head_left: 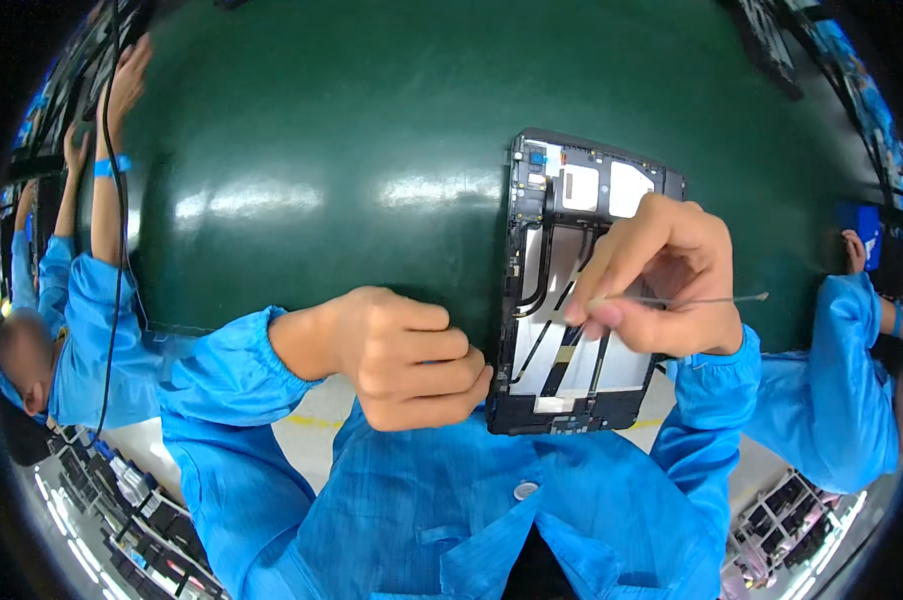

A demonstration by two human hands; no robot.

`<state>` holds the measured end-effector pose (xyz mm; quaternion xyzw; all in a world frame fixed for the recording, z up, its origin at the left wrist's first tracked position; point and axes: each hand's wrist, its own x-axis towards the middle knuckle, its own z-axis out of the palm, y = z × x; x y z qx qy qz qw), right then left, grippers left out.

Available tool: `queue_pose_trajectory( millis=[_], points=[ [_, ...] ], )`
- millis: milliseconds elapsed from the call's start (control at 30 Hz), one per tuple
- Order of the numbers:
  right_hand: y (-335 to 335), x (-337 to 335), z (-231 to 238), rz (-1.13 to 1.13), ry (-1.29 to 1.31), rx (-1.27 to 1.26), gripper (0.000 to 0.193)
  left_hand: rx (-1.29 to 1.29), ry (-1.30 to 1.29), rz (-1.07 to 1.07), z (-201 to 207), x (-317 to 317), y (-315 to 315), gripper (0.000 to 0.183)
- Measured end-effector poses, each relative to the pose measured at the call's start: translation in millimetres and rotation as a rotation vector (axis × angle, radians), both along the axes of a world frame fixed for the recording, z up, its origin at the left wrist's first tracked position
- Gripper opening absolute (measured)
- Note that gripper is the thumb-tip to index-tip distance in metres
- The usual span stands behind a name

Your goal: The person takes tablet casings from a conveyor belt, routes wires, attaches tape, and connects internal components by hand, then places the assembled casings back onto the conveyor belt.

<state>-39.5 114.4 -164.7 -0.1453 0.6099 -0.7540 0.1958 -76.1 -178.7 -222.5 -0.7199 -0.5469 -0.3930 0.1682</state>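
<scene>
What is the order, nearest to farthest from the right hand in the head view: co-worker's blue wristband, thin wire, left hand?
1. Thin wire: pinched by the right hand.
2. Left hand: further left, fingers curled.
3. Blue wristband: far left, on a co-worker's wrist.

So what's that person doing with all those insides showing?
Someone in a blue jacket has an opened-up, tablet-shaped device on a green table. Their right hand pinches a thin, wire-like piece over it. Their left hand is curled by its lower left side; whether anything is inside is hidden.
</scene>
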Motion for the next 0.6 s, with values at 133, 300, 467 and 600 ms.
queue_pose_trajectory(
  millis=[133, 300, 467, 600],
  points=[
    [-10, 1, -6, 0.114, -0.025, 0.043, 0.009, -0.056, 0.050, 0.013, 0, 8, -6, 0.020],
    [-16, 2, -18, 0.116, 0.025, 0.107, 0.010, -0.059, 0.079, 0.006, 3, 8, -4, 0.020],
    [-21, 0, -19, 0.046, 0.092, 0.195, 0.008, -0.051, 0.120, -0.006, 2, 9, -3, 0.020],
    [-24, -1, -18, 0.026, 0.085, 0.234, 0.009, -0.043, 0.114, 0.016, 1, 9, -3, 0.019]
  ],
)
